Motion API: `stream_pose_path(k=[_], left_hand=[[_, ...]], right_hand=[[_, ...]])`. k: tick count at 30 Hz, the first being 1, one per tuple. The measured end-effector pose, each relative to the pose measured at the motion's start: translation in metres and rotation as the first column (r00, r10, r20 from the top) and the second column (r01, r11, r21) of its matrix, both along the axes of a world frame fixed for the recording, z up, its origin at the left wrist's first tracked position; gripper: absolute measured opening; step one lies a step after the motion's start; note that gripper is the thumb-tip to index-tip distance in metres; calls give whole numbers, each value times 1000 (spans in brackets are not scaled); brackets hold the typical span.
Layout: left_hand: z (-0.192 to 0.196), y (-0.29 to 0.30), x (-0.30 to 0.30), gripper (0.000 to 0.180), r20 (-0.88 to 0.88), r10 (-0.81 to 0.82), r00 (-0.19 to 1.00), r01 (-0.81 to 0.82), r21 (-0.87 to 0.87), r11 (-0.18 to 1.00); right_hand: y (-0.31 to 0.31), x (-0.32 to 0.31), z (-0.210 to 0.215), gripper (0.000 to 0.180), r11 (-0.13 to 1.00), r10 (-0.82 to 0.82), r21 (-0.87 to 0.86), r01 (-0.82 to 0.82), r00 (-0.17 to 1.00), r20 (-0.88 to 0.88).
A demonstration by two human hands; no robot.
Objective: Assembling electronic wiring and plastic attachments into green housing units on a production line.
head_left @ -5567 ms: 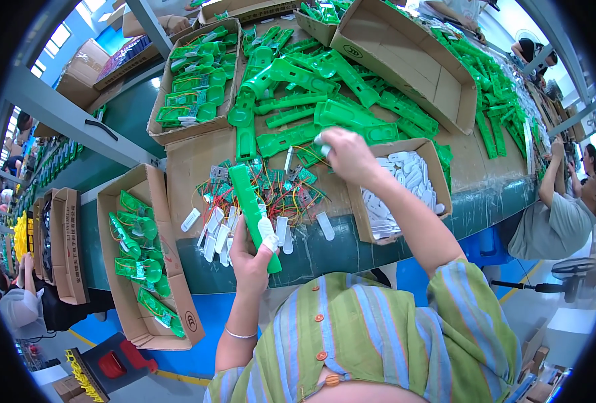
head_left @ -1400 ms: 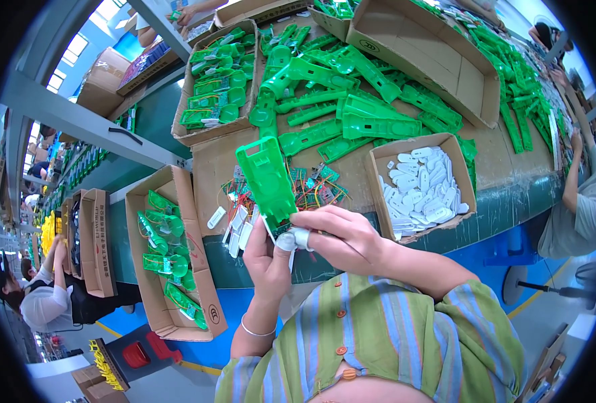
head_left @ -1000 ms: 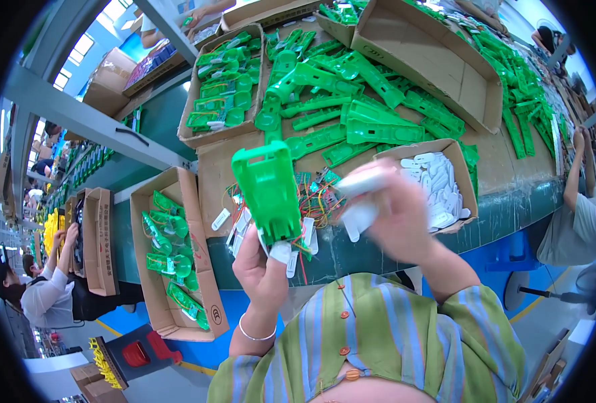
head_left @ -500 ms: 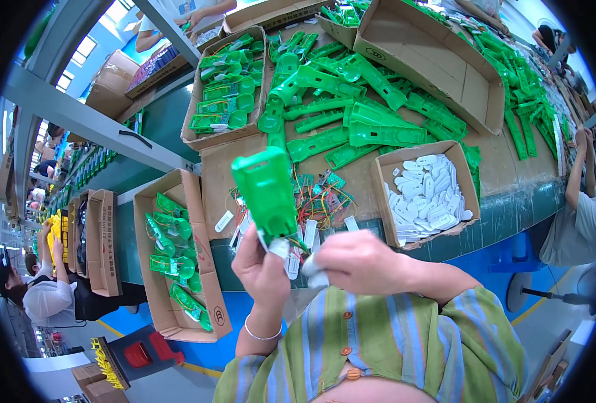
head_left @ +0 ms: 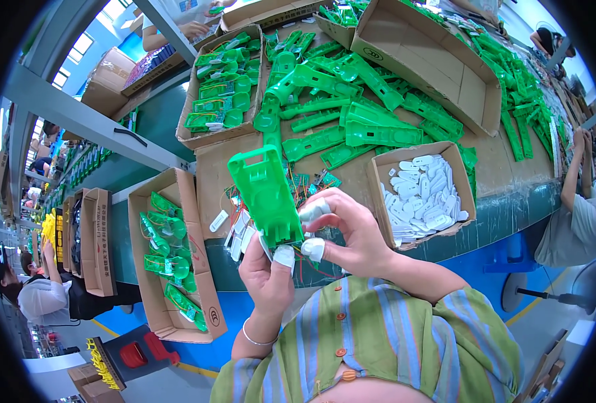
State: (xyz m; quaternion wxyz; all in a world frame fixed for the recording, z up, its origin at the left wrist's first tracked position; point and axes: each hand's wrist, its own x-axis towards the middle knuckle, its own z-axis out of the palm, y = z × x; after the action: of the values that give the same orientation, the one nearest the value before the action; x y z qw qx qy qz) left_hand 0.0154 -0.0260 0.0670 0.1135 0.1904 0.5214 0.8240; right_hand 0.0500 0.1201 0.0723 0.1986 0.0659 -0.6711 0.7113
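A green plastic housing (head_left: 266,195) stands tilted up in front of me. My left hand (head_left: 266,272) is closed on its lower end, the thumb in a white finger cover pressed against it. My right hand (head_left: 348,228) is at the housing's lower right edge, fingers curved and thumb and index apart, their tips in white covers. Thin wires (head_left: 299,254) come out by the housing's lower end, between the two thumbs. Behind the housing lie small circuit boards (head_left: 326,180) with coloured wires. A white oval plastic piece (head_left: 219,221) rests to the left.
A cardboard box (head_left: 386,219) of white plastic pieces stands at right. Loose green housings (head_left: 378,127) pile up beyond, beside an empty tilted box (head_left: 439,64). Boxes of fitted green housings stand at far left (head_left: 186,127) and near left (head_left: 201,275). Other people work nearby.
My right hand has moved up and left to the housing's edge, with thumb and index now apart. The housing has turned slightly and dropped a little in my left hand.
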Motion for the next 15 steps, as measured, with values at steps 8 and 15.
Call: stream_pose_path(k=[8, 15], left_hand=[[-9, 5, -5, 24, -34, 41, 999, -43, -64, 997], [19, 6, -12, 28, 141, -243, 960, 231, 94, 968]], right_hand=[[-5, 5, -9, 27, 970, 95, -237, -61, 986, 137], [26, -21, -22, 52, 789, 548, -382, -481, 832, 82]])
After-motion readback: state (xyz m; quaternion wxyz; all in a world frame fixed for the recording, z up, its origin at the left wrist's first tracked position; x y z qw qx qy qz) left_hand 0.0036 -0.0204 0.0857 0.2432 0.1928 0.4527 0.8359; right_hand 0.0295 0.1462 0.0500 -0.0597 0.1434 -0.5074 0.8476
